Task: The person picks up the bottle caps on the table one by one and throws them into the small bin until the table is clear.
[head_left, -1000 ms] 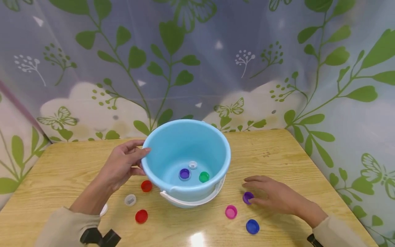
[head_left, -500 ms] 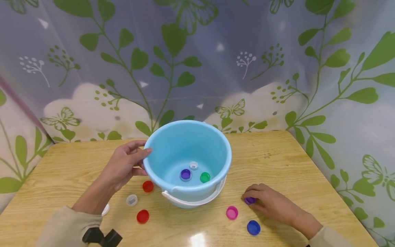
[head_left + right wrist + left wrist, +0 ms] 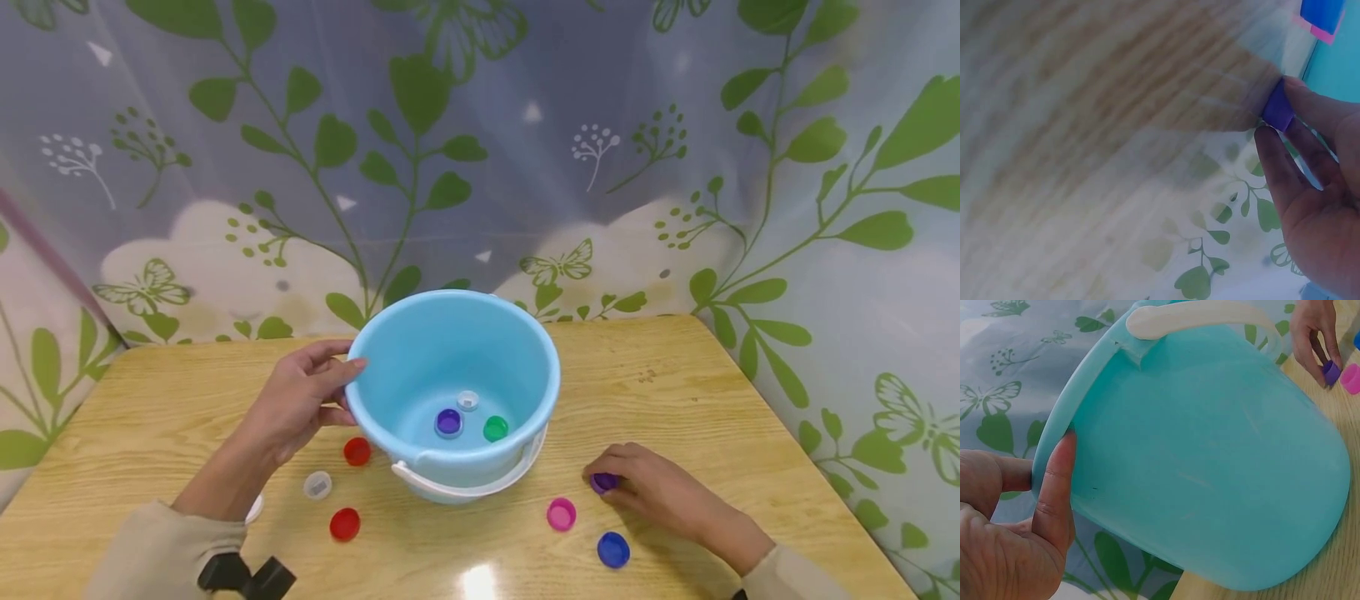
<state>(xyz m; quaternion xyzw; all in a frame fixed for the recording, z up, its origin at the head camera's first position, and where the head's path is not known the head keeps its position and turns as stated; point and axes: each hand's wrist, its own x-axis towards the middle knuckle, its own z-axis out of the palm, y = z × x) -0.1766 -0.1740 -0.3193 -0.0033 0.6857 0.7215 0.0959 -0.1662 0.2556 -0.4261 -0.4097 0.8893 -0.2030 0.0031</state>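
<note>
A light blue bucket (image 3: 450,358) with a white handle (image 3: 480,487) stands on the table. My left hand (image 3: 303,396) grips its rim at the left, thumb inside and fingers outside; the left wrist view shows the bucket's outer wall (image 3: 1210,456) close up. On the bucket's floor lie a purple cap (image 3: 448,422), a white cap (image 3: 468,401) and a green cap (image 3: 495,428). To the right of the bucket, my right hand (image 3: 660,487) pinches another purple cap (image 3: 1279,109) between thumb and fingers, at the tabletop.
A pink cap (image 3: 561,514) and a blue cap (image 3: 613,550) lie near my right hand. Left of the bucket are red caps (image 3: 345,525) and white caps (image 3: 317,485). A leaf-patterned curtain (image 3: 480,167) borders the wooden table (image 3: 637,375) behind and at the right.
My right hand has closed its fingers around the purple cap on the table. The left hand and bucket have stayed in place.
</note>
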